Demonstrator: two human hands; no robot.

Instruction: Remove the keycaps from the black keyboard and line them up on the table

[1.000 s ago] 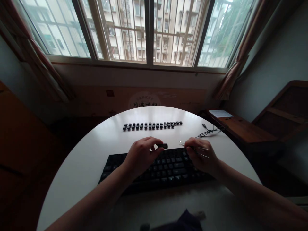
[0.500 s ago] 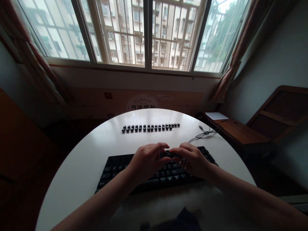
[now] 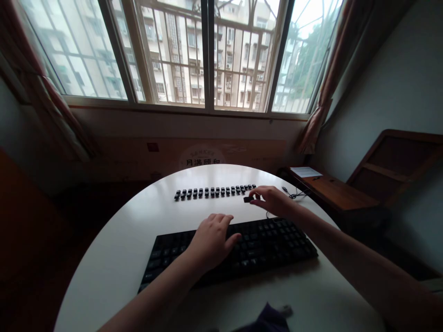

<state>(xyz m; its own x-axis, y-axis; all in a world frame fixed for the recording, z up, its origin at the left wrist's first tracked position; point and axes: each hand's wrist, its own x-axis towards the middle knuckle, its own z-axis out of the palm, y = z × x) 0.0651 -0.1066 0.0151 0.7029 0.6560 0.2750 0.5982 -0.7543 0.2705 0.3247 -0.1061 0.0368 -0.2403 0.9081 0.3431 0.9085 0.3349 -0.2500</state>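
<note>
A black keyboard (image 3: 256,242) lies on the white round table. Over its left-middle part my left hand (image 3: 212,240) hovers with fingers spread and nothing in it. Beyond the keyboard my right hand (image 3: 268,200) pinches a black keycap (image 3: 248,199) between thumb and fingers, just in front of the right end of two rows of black keycaps (image 3: 212,192). Whether the wire keycap puller is still inside my right hand is hidden.
A coiled black cable (image 3: 299,194) lies behind my right forearm. Dark purple cloth (image 3: 268,319) is at the table's near edge. A wooden side table (image 3: 341,191) with white paper (image 3: 306,172) stands to the right.
The keycap has passed from my left hand to my right, which has moved forward to the rows. My left hand has opened over the keyboard. The wire puller no longer shows.
</note>
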